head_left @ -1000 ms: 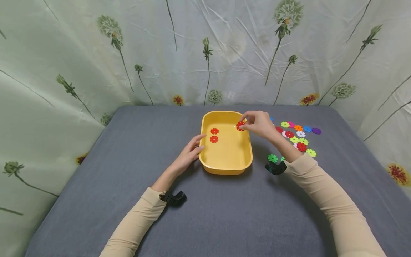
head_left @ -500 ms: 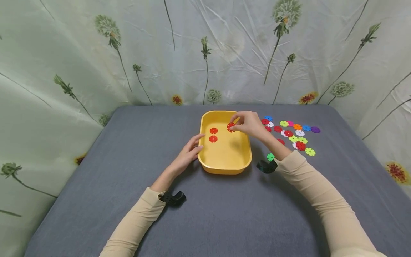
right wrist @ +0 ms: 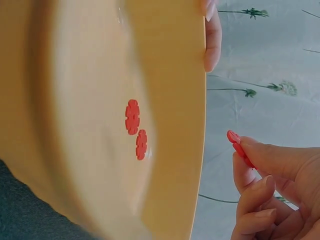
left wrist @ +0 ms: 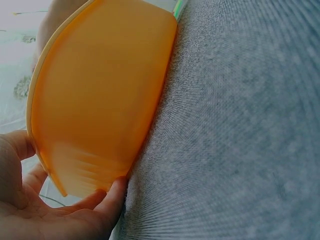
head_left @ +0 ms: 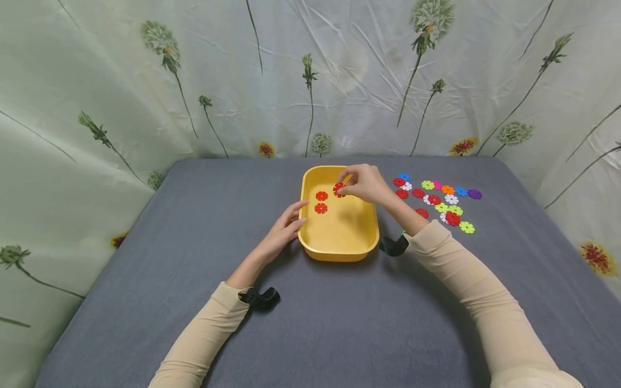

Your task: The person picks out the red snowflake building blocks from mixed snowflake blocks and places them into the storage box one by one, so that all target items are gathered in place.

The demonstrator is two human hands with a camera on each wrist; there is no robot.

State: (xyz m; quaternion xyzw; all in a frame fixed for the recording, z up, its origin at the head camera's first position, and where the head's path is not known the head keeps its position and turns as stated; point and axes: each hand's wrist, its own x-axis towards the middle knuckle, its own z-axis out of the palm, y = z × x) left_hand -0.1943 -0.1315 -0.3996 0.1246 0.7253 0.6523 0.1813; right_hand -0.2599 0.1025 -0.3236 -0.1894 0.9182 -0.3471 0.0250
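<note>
A yellow plastic tub (head_left: 338, 231) stands on the table. Inside lie two red notched snowflake discs (head_left: 321, 208), which also show as flat red discs (right wrist: 132, 117) in the right wrist view. My right hand (head_left: 366, 184) is above the tub's back right part, pinching another red snowflake disc (head_left: 339, 189) between thumb and fingers. In the right wrist view that pinched disc (right wrist: 240, 149) is seen edge-on, above the rim. My left hand (head_left: 283, 229) holds the tub's left side, with fingertips at the rim; in the left wrist view its lower fingers (left wrist: 114, 200) touch the outer wall.
Right of the tub, loose snowflake discs lie scattered, among them a purple disc (head_left: 474, 194), an orange disc (head_left: 448, 189) and a yellow-green disc (head_left: 467, 227). My right forearm covers part of that area. A floral curtain (head_left: 359, 81) hangs behind the grey cloth-covered table (head_left: 310, 323).
My right hand has moved left over the tub with the pinched red disc, uncovering more loose discs on the right. My left hand stays at the tub's left side.
</note>
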